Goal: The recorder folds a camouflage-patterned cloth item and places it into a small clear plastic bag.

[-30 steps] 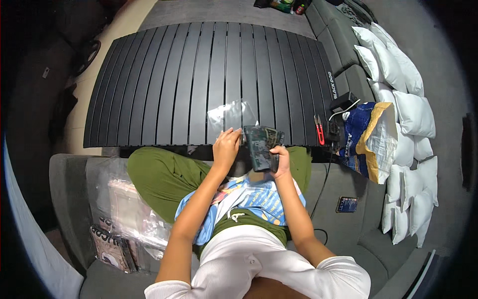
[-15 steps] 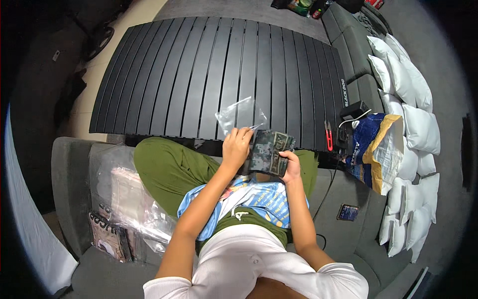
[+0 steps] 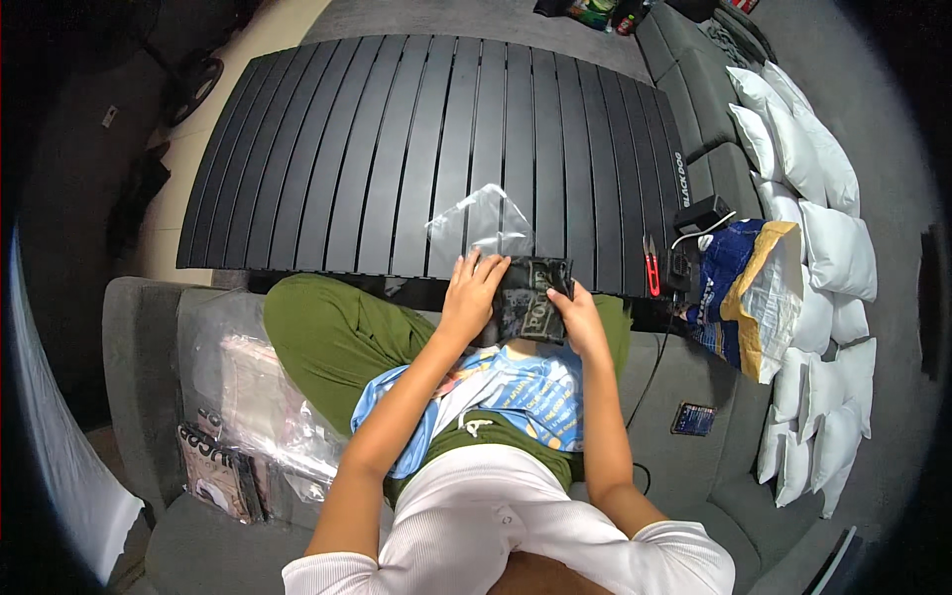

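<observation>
A folded dark cloth piece (image 3: 538, 300) with pale lettering is held over my lap, near the table's front edge. My left hand (image 3: 474, 296) grips its left side, the fingers together over the edge where a clear plastic bag (image 3: 480, 220) meets it. The bag lies flat on the table beyond those fingers. My right hand (image 3: 579, 317) pinches the cloth at its right edge, thumb on top and the other fingers mostly hidden beneath. A blue and white printed cloth (image 3: 526, 397) is spread across my lap.
The black slatted table (image 3: 397, 149) spans the front. Red-handled scissors (image 3: 652, 270) rest at its right edge, near a black box (image 3: 702, 214) and a blue sack (image 3: 739, 297). White pillows (image 3: 838, 253) line the right; clear-wrapped packages (image 3: 263, 382) lie left, a phone (image 3: 693, 418) right.
The cloth has tilted and shifted slightly left; its camouflage pattern now looks darker. My left fingers have moved onto its upper left edge. The right hand's thumb has moved inward over the lettering.
</observation>
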Demonstrator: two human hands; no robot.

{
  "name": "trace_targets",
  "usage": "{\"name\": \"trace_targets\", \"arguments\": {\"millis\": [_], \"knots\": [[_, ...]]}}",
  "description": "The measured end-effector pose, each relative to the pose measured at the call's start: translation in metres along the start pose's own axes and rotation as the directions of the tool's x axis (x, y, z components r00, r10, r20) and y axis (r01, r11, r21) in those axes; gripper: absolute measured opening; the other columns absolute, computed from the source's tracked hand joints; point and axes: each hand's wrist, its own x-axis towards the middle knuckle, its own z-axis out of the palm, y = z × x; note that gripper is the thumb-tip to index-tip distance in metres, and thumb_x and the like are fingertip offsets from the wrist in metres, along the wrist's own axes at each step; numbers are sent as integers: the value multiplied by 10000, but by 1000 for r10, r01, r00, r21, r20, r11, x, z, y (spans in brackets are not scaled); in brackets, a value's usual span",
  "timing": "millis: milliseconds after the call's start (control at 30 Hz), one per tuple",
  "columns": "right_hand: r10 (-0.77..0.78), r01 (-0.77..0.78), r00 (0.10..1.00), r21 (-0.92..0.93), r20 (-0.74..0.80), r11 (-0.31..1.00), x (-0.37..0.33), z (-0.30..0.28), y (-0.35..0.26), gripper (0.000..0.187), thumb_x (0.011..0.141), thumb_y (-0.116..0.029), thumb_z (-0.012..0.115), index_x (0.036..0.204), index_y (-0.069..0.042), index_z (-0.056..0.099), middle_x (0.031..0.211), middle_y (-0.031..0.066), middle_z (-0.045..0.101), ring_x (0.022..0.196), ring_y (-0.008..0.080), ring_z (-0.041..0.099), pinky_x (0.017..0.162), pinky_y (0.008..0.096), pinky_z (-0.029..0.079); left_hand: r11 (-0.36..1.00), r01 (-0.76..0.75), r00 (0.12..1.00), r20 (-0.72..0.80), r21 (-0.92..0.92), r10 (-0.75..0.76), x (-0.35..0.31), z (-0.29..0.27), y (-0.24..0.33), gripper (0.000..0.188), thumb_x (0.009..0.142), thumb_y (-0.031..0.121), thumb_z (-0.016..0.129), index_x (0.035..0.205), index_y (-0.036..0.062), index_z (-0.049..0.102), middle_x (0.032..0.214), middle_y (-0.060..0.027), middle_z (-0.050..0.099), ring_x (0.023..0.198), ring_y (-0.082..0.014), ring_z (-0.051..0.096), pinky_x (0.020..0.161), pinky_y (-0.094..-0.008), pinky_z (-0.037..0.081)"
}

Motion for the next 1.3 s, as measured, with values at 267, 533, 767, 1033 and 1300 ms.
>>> {"name": "trace_targets", "arguments": {"millis": [267,533,767,1033,1300], "knots": [[205,-223,973,666,107,712,12,-5,13,270,771,74,514,1034,23,543,946,119,618,818,244,631,743,381,543,995,33,998,50,-95,-28,-2,5,-2,680,636,-123,508,1273,101,425,1264,-75,440,1210,-360,375,1012,-458,319],[235,-305,948,834,217,459,19,-1,33,298,789,-15,513,1085,15,533,1044,162,599,945,293,599,860,426,483,990,-7,998,55,-138,14,-3,1,-3,658,656,-84,512,1281,101,425,1303,-70,434,1205,-354,389,1011,-452,319],[167,-292,955,879,246,376,11,19,18,321,871,-171,501,1145,-5,512,1126,143,576,1018,287,567,916,437,435,976,-18,999,32,-218,25,-5,4,-7,678,646,-71,511,1294,104,415,1322,-69,430,1216,-344,384,1019,-434,311],[112,-246,969,909,221,336,12,31,22,372,907,-249,446,1197,-19,486,1203,143,534,1092,292,522,970,444,384,966,9,999,53,-257,5,-6,2,-6,708,622,-82,507,1298,100,408,1322,-75,430,1217,-349,382,1025,-435,303],[110,-188,982,778,152,599,9,41,18,384,935,-308,410,1204,-42,480,1203,86,537,1085,215,520,969,374,379,960,6,999,46,-281,7,-6,-1,-3,729,595,-102,494,1293,89,406,1323,-84,425,1225,-353,372,1029,-435,298]]}}
